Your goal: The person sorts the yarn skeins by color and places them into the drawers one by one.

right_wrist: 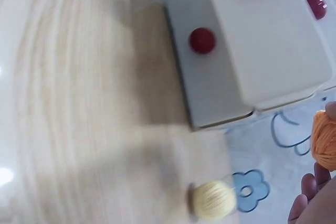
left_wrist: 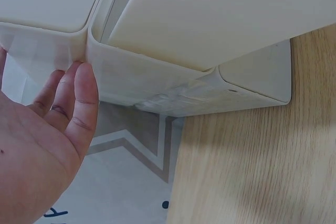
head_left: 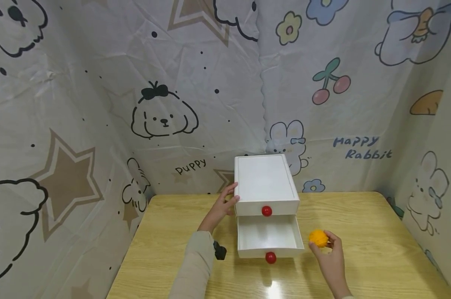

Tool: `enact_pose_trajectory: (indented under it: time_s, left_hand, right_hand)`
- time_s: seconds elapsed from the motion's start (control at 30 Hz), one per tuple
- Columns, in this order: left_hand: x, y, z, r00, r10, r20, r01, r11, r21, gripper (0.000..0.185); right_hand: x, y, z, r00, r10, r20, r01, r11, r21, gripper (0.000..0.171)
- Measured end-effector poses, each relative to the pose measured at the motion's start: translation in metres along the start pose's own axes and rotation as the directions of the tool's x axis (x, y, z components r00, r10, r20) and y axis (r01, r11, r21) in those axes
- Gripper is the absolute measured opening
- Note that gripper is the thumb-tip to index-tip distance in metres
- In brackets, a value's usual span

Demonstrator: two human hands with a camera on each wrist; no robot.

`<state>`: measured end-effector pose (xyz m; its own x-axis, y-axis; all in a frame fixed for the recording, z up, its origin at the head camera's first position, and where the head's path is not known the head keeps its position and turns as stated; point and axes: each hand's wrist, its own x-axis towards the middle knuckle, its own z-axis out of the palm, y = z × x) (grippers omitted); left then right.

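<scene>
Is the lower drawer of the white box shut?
No, the lower drawer stands pulled out, its inside showing, with the red knob at its front.

Staged home-style booth: cartoon-print sheets (head_left: 195, 104) as walls, small wooden table (head_left: 378, 232), white mini drawer unit (head_left: 265, 182).

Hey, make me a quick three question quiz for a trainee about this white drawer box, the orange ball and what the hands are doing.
1. True or false: the lower drawer of the white drawer box is pulled out.
2. Which hand holds the orange yarn ball? A) left hand B) right hand C) neither
3. Fill in: each drawer front carries a round ____ knob.

Key:
1. True; the pulled-out drawer shows nothing inside it in the head view.
2. B; the right hand holds it just right of that drawer, while the left hand rests against the box's left side.
3. Red.
</scene>
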<state>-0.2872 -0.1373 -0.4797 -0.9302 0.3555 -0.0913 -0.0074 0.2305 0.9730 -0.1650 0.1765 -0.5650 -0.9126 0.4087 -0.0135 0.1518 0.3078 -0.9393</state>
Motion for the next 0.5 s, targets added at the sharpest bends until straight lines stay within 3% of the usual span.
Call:
enact_pose_trajectory:
  time_s: [0.2, 0.5]
  left_hand:
    - [0.014, -0.021, 0.001, 1.000, -0.006, -0.022, 0.006, 1.000, -0.002, 0.058]
    - [0.013, -0.023, 0.003, 0.998, 0.017, -0.053, -0.016, 1.000, 0.018, 0.055]
  right_hand:
    - [-0.004, -0.031, -0.005, 0.999, -0.016, 0.029, 0.016, 1.000, 0.018, 0.062]
    - [-0.014, -0.075, 0.000, 0.996, -0.072, 0.049, 0.069, 0.995, 0.074, 0.061]
